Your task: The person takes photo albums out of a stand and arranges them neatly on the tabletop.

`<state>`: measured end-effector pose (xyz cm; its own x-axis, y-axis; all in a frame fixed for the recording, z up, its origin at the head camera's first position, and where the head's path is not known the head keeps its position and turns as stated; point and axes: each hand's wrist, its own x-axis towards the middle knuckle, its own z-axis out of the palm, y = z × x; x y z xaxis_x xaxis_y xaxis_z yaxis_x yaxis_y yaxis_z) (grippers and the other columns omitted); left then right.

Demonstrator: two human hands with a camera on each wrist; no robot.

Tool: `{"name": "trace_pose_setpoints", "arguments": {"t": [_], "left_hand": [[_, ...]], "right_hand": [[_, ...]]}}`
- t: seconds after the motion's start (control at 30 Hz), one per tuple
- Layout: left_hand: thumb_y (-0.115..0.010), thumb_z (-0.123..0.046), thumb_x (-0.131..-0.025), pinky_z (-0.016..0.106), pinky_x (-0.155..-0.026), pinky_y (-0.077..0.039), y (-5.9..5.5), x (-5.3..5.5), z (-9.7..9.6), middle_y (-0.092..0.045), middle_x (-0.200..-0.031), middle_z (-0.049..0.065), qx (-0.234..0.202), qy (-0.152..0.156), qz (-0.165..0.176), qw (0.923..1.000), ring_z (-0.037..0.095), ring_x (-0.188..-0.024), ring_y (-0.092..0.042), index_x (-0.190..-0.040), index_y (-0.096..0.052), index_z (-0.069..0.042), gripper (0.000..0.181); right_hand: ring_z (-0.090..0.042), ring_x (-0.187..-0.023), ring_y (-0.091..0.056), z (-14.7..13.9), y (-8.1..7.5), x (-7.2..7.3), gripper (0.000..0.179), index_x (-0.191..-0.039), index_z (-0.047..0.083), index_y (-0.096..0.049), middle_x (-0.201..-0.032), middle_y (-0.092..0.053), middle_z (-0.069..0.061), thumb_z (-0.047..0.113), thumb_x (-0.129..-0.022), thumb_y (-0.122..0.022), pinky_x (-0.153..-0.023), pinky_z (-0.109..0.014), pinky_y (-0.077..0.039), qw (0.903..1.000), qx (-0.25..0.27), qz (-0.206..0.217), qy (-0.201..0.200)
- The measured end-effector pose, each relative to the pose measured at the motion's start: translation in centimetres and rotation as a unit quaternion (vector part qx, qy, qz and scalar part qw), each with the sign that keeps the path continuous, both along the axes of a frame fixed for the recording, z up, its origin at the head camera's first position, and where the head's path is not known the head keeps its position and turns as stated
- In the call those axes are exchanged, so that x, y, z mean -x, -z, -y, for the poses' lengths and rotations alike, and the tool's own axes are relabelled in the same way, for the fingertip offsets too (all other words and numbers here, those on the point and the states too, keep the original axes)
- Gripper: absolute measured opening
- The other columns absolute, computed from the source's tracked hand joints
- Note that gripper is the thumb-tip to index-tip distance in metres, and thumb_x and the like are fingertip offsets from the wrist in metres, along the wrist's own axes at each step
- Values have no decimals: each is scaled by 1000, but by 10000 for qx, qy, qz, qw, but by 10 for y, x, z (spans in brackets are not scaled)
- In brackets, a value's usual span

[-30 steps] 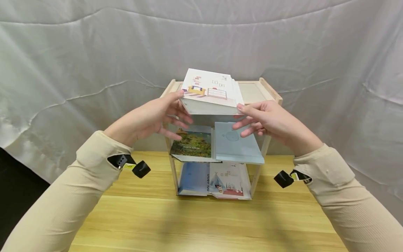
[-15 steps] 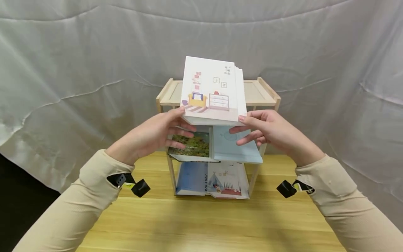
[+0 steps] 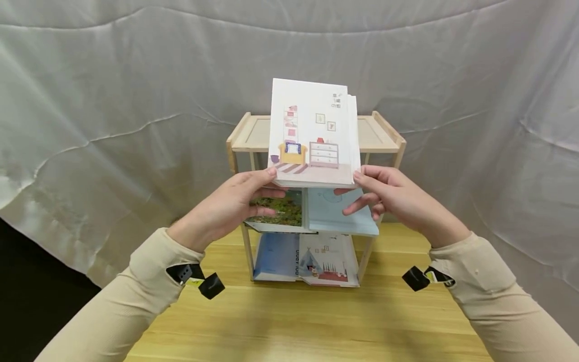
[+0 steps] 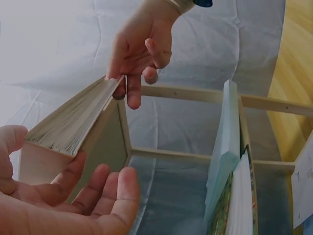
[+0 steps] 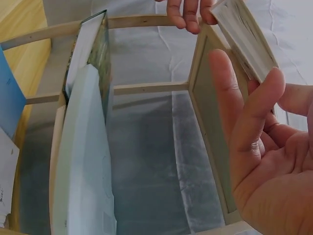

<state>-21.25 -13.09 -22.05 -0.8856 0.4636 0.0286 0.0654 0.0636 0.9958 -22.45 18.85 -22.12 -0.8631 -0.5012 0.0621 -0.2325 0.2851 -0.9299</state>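
A white photo album (image 3: 307,115) with a drawn yellow armchair and chest of drawers on its cover is held up in front of the wooden shelf's top. My left hand (image 3: 226,206) pinches its near left corner, thumb on the cover. At the near right corner, my right hand (image 3: 393,196) pinches it between thumb and index finger, the other fingers spread loosely. Thick page edges (image 4: 73,117) show in the left wrist view. Behind the hands, a green-patterned album (image 3: 282,211) and a light blue album (image 3: 336,216) lie on the middle shelf.
The light wood shelf rack (image 3: 251,131) stands on a yellow wood-grain table (image 3: 289,322). On its bottom level lie a blue album (image 3: 277,256) and a white album with a tent drawing (image 3: 330,261). A grey curtain (image 3: 135,90) hangs behind.
Both hands have brought the album nearer and lower at its front edge, then slightly right. Its cover has tilted up to face me more, uncovering more of the rack's top.
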Motion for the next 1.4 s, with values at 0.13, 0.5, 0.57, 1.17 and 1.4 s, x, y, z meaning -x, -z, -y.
{"name": "trace_pose_setpoints", "arguments": {"t": [0.13, 0.5, 0.57, 1.17, 1.4], "left_hand": [[-43, -42, -108, 37, -92, -54, 3, -3, -6, -49, -140, 8, -108, -25, -3, 9999, 24, -129, -48, -140, -52, -10, 46], [-47, -39, -107, 42, -99, -54, 10, -7, -26, -52, -135, 8, 274, 181, -96, 9994, 25, -128, -48, -138, -54, -8, 45], [-47, -39, -107, 41, -99, -54, 11, -8, -30, -52, -137, 9, 301, 272, -81, 9991, 25, -129, -48, -139, -53, -8, 45], [-54, -38, -104, 46, -97, -56, 22, -12, -34, -52, -133, 11, 21, 845, 131, 9963, 31, -132, -50, -131, -53, -11, 38], [-55, -39, -103, 45, -95, -57, 30, -11, -42, -50, -137, 13, -79, 1083, 226, 9938, 34, -133, -50, -128, -51, -10, 39]], "right_hand": [[-25, -94, -75, -1, 4, -2, 48, -143, 16, -51, -123, -68, -4, 46, -106, -43, -51, -30, -49, 9999, -74, -145, -24], [-24, -98, -74, -20, 10, -16, 43, -142, 16, -53, -128, -69, 1, 39, -107, -46, -53, -36, -51, 9968, -448, -563, 362], [-24, -100, -73, -24, 11, -19, 42, -143, 17, -53, -130, -68, -2, 39, -107, -45, -54, -37, -52, 9960, -552, -568, 401], [-27, -108, -71, -31, 18, -38, 43, -153, 35, -33, -136, -61, -9, 42, -110, -34, -57, -49, -57, 9969, -720, -207, 220], [-28, -110, -70, -38, 23, -45, 45, -153, 35, -30, -142, -55, -9, 43, -110, -33, -62, -51, -58, 9960, -763, -166, 423]]}}
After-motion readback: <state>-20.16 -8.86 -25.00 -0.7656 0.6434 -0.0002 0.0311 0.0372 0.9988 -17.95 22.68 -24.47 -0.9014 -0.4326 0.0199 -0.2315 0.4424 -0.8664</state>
